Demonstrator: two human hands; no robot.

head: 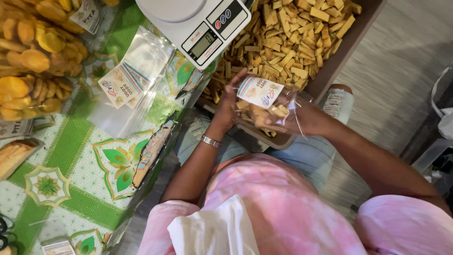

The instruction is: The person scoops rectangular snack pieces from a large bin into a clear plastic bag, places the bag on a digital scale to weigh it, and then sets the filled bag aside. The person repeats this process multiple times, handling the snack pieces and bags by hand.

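A clear plastic bag [266,101] with a white label holds several yellow snack sticks. My left hand [230,103] grips its left side. My right hand [302,115] supports it from the right, under the plastic. Both hands hover over the near edge of a brown tray [330,71] piled with yellow snack sticks [292,38]. A metal watch sits on my left wrist.
A white digital kitchen scale [198,23] stands on the green patterned tablecloth [71,156]. Empty labelled clear bags [130,80] lie beside it. Packed bags of round yellow chips [33,56] fill the left side. My knees in ripped jeans are below the tray.
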